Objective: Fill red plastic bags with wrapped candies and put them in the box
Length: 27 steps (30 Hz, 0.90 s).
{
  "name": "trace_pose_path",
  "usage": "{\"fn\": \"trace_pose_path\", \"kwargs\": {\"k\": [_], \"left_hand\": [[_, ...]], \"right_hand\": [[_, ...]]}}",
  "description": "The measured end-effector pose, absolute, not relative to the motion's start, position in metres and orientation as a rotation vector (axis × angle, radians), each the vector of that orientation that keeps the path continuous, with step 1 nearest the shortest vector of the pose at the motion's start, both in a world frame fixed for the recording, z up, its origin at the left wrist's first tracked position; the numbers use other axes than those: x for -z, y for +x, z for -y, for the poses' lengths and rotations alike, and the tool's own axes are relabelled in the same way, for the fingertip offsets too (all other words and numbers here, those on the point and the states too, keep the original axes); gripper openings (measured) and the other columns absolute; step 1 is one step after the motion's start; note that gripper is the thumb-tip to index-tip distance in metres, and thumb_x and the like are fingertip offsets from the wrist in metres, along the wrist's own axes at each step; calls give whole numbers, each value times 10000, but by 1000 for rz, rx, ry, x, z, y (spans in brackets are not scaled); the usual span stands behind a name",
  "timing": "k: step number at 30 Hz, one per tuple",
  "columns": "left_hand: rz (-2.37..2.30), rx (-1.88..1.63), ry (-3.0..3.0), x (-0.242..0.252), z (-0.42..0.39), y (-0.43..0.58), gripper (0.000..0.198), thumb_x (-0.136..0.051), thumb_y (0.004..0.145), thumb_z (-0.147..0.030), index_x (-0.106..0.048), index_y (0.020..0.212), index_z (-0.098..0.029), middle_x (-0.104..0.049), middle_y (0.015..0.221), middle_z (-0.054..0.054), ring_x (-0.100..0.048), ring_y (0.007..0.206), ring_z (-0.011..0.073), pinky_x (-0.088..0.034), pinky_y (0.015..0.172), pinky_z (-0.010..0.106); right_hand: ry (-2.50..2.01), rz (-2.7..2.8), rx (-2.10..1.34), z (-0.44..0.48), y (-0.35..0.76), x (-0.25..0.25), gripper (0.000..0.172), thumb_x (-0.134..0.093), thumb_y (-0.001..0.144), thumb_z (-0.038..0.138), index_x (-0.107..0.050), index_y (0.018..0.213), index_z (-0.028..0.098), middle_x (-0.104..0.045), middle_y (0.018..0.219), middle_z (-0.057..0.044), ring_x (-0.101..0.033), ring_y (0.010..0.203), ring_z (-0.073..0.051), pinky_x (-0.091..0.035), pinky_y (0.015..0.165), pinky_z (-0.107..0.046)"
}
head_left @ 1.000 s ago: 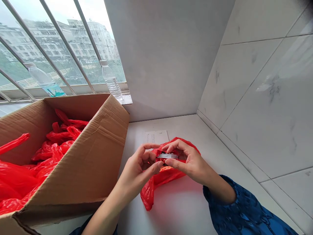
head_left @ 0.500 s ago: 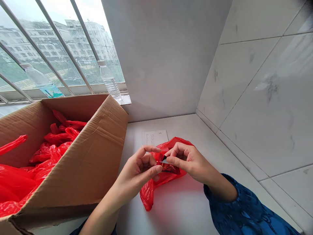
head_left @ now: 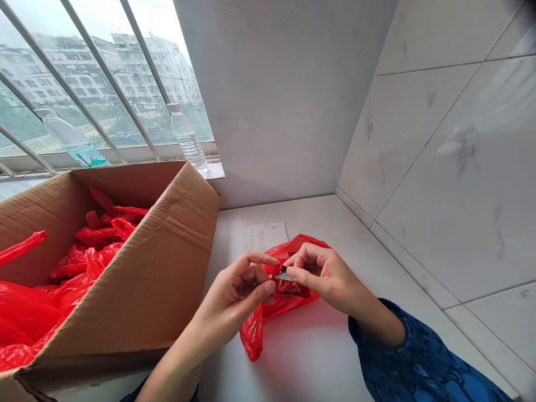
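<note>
My right hand point(head_left: 316, 273) pinches a small grey blade-like piece point(head_left: 284, 276) with a dark end between thumb and index finger. Its pointed tip reaches left, toward the gap in my left hand point(head_left: 247, 285). That hand's thumb and index finger are apart, with the other fingers curled, and I see nothing held in it. Beneath both hands lies a red plastic bag point(head_left: 252, 335), crumpled on the white surface. On the bag, below the small piece, rests a shiny dark-red packet point(head_left: 291, 287), partly hidden by my fingers.
A cardboard box point(head_left: 167, 262) on the left holds several red plastic bags point(head_left: 79, 279). Behind the red bag lies a printed white card point(head_left: 264, 234). Two clear bottles, one at the sill's right end point(head_left: 188, 139), stand by the barred window. Tiled wall point(head_left: 452, 167) borders the right.
My left thumb and index finger have drawn slightly away from the packet and spread. More of the grey piece shows in my right hand, its tip now bare.
</note>
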<state>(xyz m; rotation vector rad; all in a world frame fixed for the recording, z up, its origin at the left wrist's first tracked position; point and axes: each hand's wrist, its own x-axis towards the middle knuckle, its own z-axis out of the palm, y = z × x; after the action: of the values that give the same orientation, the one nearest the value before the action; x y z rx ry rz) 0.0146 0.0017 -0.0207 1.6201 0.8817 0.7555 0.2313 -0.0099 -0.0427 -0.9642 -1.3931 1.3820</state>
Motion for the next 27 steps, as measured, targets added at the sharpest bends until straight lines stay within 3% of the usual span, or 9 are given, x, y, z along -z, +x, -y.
{"fn": "trace_pose_path", "kwargs": {"k": [13, 27], "left_hand": [[-865, -754, 1584, 20, -5, 14, 298, -638, 975, -333, -568, 1241, -217, -643, 734, -17, -613, 690, 132, -437, 633, 231], [-783, -722, 1429, 20, -8, 12, 307, -671, 956, -345, -576, 1220, -220, -655, 765, -5, -641, 691, 133, -487, 674, 233]], "right_hand": [[-1019, 1386, -1349, 11, 230, 43, 268, -712, 908, 401, -572, 789, 206, -613, 718, 18, -544, 638, -129, -431, 597, -282], [-1005, 1395, -1343, 10, 230, 41, 275, -706, 913, 422, -585, 796, 205, -610, 713, 20, -545, 645, -125, -428, 600, -266]]}}
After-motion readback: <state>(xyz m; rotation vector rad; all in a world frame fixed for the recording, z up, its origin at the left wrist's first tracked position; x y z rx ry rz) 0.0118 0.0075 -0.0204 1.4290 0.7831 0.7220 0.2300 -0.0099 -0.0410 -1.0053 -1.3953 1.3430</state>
